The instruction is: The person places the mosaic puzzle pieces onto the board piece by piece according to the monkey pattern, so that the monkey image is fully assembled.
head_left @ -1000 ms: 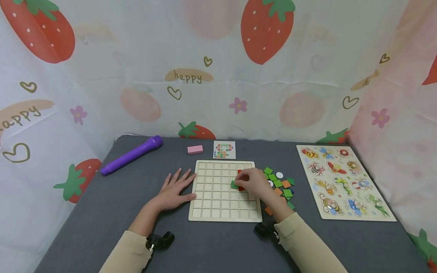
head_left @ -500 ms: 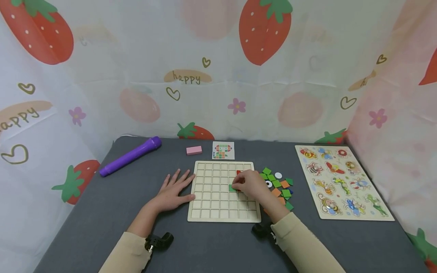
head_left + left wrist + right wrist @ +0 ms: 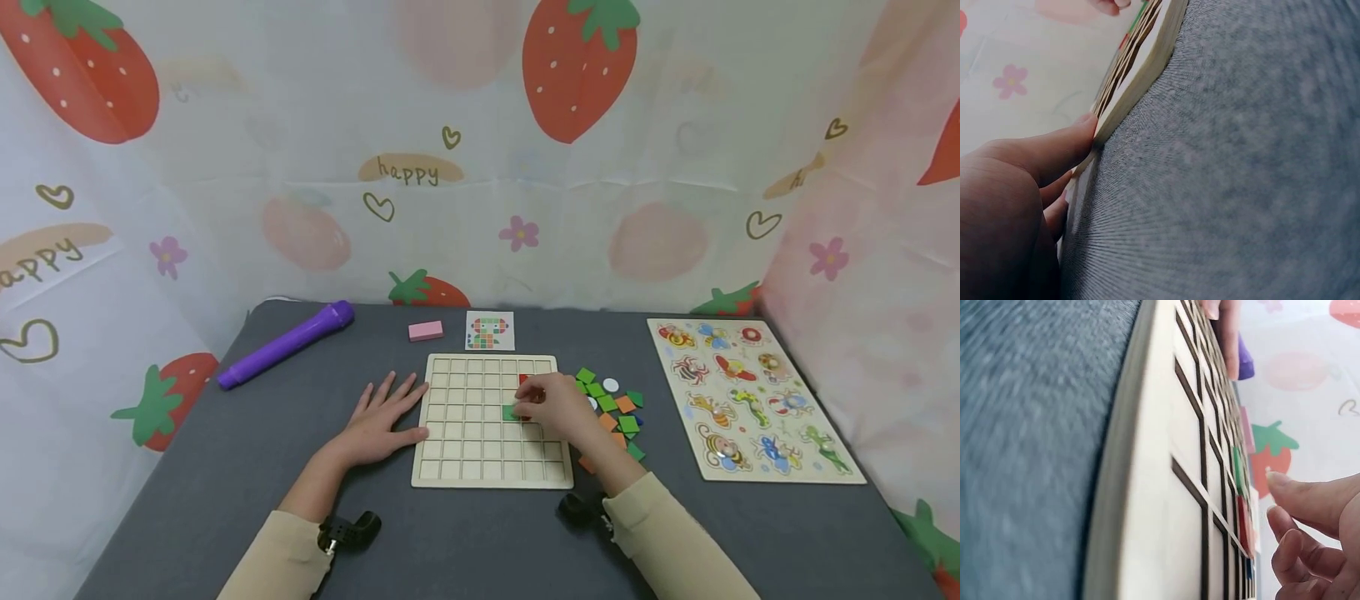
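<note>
A pale wooden grid board point(image 3: 465, 458) lies on the dark cloth. My left hand point(image 3: 380, 429) rests flat with fingers spread; in the left wrist view its thumb point(image 3: 1063, 147) touches the board's edge. Over the board's right half is my right hand point(image 3: 557, 407), partly covering a red tile point(image 3: 523, 379). A green square tile point(image 3: 509, 412) sits in a cell just left of its fingertips. In the right wrist view, the thumb point(image 3: 1307, 497) and bent fingers hold nothing and stand apart from the green, red and blue tiles point(image 3: 1249, 569) in the grid.
Several loose green, orange, white and blue pieces point(image 3: 607, 403) lie right of the board. Behind it are a pattern card point(image 3: 490, 331) and a pink block point(image 3: 425, 331). A purple microphone-shaped stick point(image 3: 285, 346) lies back left; an insect picture board point(image 3: 753, 408) lies at right.
My right hand set the green tile down into a cell, and its fingertips have lifted slightly off it. My left hand has stayed at the board's left edge.
</note>
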Motion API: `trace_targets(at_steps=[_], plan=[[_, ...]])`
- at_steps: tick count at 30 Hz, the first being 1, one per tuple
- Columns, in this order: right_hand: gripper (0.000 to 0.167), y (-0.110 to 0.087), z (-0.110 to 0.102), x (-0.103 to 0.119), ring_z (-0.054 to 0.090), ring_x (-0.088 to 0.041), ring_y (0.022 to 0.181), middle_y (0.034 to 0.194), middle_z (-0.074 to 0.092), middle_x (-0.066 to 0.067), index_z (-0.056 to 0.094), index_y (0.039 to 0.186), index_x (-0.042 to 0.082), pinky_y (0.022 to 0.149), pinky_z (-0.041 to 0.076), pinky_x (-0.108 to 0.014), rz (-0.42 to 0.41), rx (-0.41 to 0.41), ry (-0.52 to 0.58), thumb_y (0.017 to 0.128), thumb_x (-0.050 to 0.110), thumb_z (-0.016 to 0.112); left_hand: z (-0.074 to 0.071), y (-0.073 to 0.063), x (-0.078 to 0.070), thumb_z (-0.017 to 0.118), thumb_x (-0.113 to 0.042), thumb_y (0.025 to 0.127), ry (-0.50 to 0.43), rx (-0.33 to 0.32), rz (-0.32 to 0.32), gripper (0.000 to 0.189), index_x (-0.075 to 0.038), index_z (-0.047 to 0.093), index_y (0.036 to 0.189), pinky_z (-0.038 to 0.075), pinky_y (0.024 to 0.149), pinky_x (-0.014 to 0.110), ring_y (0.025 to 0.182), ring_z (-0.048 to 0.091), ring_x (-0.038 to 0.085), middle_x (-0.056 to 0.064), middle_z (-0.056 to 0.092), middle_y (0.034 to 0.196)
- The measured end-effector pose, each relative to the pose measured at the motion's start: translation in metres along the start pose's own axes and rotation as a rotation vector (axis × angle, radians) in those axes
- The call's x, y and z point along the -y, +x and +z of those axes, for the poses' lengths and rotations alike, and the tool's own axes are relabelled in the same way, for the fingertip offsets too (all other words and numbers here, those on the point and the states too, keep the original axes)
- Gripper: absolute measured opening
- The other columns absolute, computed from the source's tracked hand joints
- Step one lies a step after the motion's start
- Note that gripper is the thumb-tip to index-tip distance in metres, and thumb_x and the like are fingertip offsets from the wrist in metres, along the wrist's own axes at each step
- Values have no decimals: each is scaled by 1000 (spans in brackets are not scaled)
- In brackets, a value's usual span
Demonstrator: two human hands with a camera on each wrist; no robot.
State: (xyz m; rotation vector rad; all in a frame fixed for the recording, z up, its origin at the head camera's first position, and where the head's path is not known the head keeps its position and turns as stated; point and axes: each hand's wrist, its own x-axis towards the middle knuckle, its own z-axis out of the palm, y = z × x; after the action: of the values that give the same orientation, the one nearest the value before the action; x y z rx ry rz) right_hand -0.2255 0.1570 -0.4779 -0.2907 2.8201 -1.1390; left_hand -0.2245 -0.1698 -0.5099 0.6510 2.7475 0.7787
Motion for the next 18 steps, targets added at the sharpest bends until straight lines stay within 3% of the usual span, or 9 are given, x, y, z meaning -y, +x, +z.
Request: trace_targets(at_steps=[10, 18], plan=[[21, -9, -30, -16, 62, -17, 75, 91, 72, -2, 76, 108, 8, 59, 51, -30, 2, -76, 45, 91, 19, 77, 1, 0, 1, 60, -53, 97, 5, -1, 1, 79, -23, 26, 162, -7, 121, 63, 157, -2, 38, 7, 15, 170], [22, -14, -50, -33, 64, -20, 75, 98, 73, -7, 76, 110, 8, 59, 52, -31, 85, -94, 34, 93, 22, 75, 0, 0, 1, 59, -53, 98, 5, 4, 4, 79, -23, 26, 162, -7, 121, 63, 157, -3, 38, 8, 15, 170]])
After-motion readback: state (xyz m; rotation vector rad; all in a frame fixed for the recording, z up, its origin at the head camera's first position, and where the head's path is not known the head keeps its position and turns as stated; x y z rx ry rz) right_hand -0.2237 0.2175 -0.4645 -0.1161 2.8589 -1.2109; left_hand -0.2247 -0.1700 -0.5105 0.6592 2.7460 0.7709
